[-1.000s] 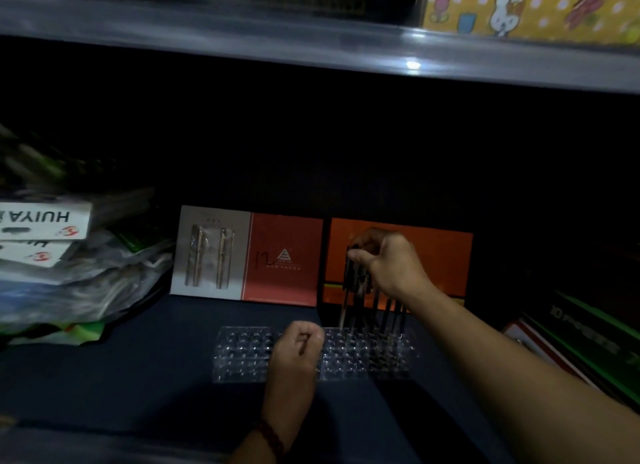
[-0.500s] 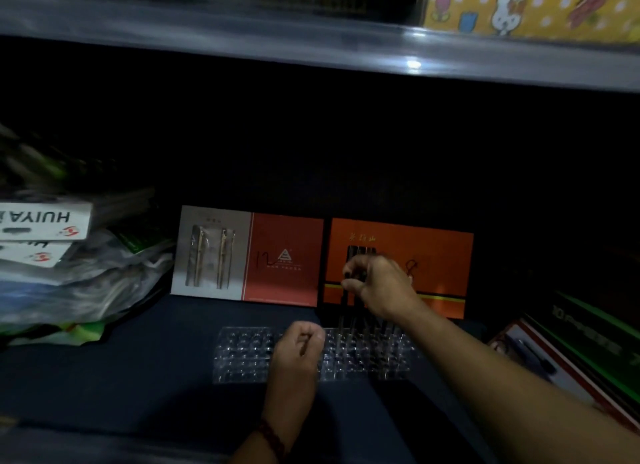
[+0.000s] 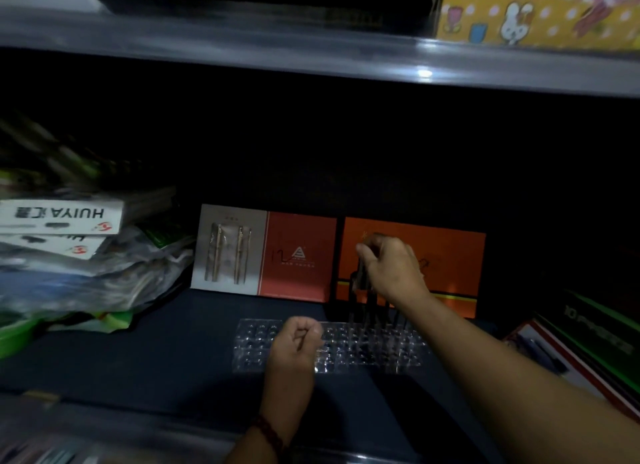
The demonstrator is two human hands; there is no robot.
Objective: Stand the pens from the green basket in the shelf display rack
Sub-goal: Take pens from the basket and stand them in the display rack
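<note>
The dark blue shelf [image 3: 173, 359] is deep and badly lit under a grey upper board [image 3: 311, 58], so the main danger is working half blind. Slumped plastic packets [image 3: 69, 273] crowd the shelf's left end. A grey-and-red pen box [image 3: 263, 255] and an orange flat box [image 3: 450, 255] stand against the back edge.

In front of them, near the middle of the shelf, lies the clear plastic display rack with rows of round holes [image 3: 252, 345]. It looks light and is hard to read in this gloom. A pen pushed at the wrong spot would probably skid off the plastic instead of seating.

The left hand [image 3: 296, 345] is clenched and rests on the rack's front edge. I see nothing in it. If it lifts, the rack may slide or tip under a downward push.

The right hand [image 3: 391, 269] pinches the tops of several thin dark pens [image 3: 362, 280] above the rack's right half. More dark pens [image 3: 372, 311] stand upright in holes just below it, though blur hides how many.

Lowering several at once risks the tips splaying into the wrong holes. The wrist or forearm could also sweep the standing pens over, or knock the orange box just behind them.
</note>
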